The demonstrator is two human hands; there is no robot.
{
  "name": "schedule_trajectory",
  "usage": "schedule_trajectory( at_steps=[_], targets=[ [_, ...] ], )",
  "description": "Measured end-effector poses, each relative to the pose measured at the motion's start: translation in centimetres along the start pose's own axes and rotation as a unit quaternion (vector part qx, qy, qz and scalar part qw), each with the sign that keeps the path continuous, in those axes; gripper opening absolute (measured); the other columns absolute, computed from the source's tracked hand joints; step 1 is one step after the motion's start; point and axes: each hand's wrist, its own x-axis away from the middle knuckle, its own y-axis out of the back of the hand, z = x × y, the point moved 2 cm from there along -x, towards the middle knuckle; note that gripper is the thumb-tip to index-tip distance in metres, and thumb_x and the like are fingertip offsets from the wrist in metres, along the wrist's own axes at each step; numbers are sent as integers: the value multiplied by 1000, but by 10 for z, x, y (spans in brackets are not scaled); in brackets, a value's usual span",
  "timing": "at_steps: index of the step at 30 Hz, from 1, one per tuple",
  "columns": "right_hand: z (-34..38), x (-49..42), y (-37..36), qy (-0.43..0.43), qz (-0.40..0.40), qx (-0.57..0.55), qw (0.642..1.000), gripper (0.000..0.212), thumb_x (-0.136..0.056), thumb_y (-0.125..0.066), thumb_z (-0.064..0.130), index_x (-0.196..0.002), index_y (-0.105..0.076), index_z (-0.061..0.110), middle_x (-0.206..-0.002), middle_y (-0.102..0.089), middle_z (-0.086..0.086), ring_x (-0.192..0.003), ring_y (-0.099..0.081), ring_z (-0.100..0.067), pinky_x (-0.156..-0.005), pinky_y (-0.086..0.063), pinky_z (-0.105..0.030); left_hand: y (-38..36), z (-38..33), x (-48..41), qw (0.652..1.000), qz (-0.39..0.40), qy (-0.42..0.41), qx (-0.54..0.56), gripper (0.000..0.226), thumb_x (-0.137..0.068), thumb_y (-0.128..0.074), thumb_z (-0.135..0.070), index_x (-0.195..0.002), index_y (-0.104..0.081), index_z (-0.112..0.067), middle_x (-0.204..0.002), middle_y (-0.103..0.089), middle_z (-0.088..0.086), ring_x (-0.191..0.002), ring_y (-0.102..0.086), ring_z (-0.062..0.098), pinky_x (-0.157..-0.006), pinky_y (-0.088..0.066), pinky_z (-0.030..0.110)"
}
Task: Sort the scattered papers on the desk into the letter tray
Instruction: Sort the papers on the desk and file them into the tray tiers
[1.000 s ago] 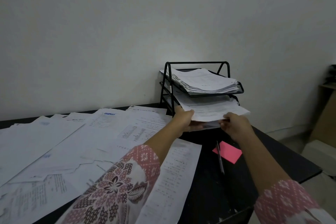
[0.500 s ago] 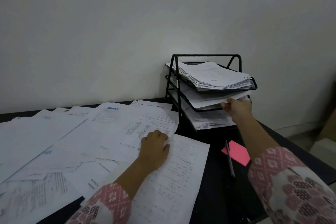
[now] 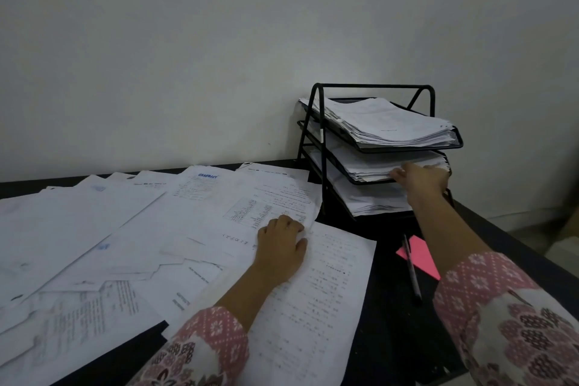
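Note:
A black three-tier letter tray [image 3: 316,122] stands at the desk's back right, with a stack of papers in each tier. My right hand [image 3: 421,180] is at the front of the middle tier and presses against the front edge of its paper stack [image 3: 363,166]. Most of its fingers are hidden behind the back of the hand. Several scattered papers [image 3: 125,229] cover the left and middle of the black desk [image 3: 388,323]. My left hand [image 3: 280,247] lies on them, fingers curled onto the corner of a printed sheet [image 3: 269,200], above a long printed sheet [image 3: 322,291].
A pink sticky note [image 3: 421,252] and a dark pen [image 3: 412,269] lie on the desk between my arms, in front of the tray. A white wall stands right behind the desk. The desk's right edge drops to the floor, where boxes [image 3: 564,247] sit.
Both hands held a sheet at the tray's middle tier. The sheet went into the tier, my left hand came back down onto the scattered papers, and my right hand stayed at the tier's front.

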Motion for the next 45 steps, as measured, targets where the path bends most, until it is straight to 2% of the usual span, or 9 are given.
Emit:
schedule_trajectory(
  at_steps=[5, 10, 12, 15, 19, 29, 35, 42, 45],
  targets=[
    [-12, 35, -16, 46, -22, -4, 999, 33, -86, -58, -3, -116, -47, 5, -94, -57, -16, -44, -57, -10, -47, -50, -21, 28, 17, 0, 980, -41, 48, 190, 20, -93, -53, -18, -110, -64, -12, -113, -59, 4, -106, -55, 19, -91, -44, 30],
    [-40, 82, -30, 188, 71, 176, 964, 20, -85, -62, 4, -75, -53, 19, -77, -62, -9, -61, -61, -20, -54, -52, -24, 69, 66, 5, 981, -114, 127, 87, 20, -89, -57, -15, -107, -64, -16, -116, -60, 7, -106, -53, 24, -90, -42, 34],
    [-58, 97, -41, 208, 134, 243, 938, 15, -85, -63, 6, -77, -56, 16, -76, -63, -8, -59, -60, -18, -47, -47, -15, 81, 88, 9, 978, -104, 176, 29, 24, -88, -57, -18, -111, -63, -16, -119, -58, 10, -109, -51, 29, -90, -42, 37],
    [-83, 111, -60, 194, 225, 374, 879, 14, -87, -66, 21, -82, -59, 11, -82, -63, -8, -75, -61, -21, -60, -44, -23, 94, 112, 16, 966, -66, 245, -49, 33, -91, -53, -25, -122, -56, -15, -127, -52, 12, -117, -46, 30, -94, -38, 38],
    [-105, 123, -84, 143, 233, 500, 822, 56, -84, -65, 46, -113, -52, -1, -112, -58, -12, -105, -55, -28, -79, -47, -29, 100, 128, 22, 946, 7, 312, -91, 48, -95, -43, -42, -132, -42, -11, -134, -45, 11, -124, -39, 31, -99, -33, 40],
    [-117, 143, -118, 95, 253, 570, 776, 78, -76, -75, 41, -133, -36, 5, -136, -33, -15, -127, -31, -31, -98, -38, -35, 100, 137, 17, 942, 11, 325, 80, 58, -91, -54, -41, -133, -40, -5, -132, -48, 14, -123, -43, 31, -94, -39, 35],
    [-120, 141, -116, 127, 284, 539, 782, 74, -78, -74, 34, -136, -36, 8, -138, -34, -12, -130, -29, -28, -98, -36, -35, 115, 138, 9, 927, 24, 322, 190, 39, -88, -64, -22, -118, -52, -1, -105, -52, 5, -104, -53, 25, -76, -36, 25],
    [-123, 133, -111, 131, 283, 491, 814, 68, -79, -73, 38, -134, -43, 11, -134, -45, -10, -125, -40, -27, -100, -40, -39, 119, 145, 17, 935, 25, 277, 222, 43, -88, -59, -7, -128, -43, -10, -126, -51, 11, -94, -45, 17, -76, -36, 24],
    [-112, 134, -100, 152, 261, 614, 730, 64, -84, -61, 51, -132, -43, 13, -136, -40, -12, -126, -34, -31, -101, -34, -39, 128, 160, 31, 930, -9, 272, 248, 43, -89, -58, -6, -129, -44, -12, -128, -52, 9, -99, -47, 16, -80, -37, 25]
  ],
)
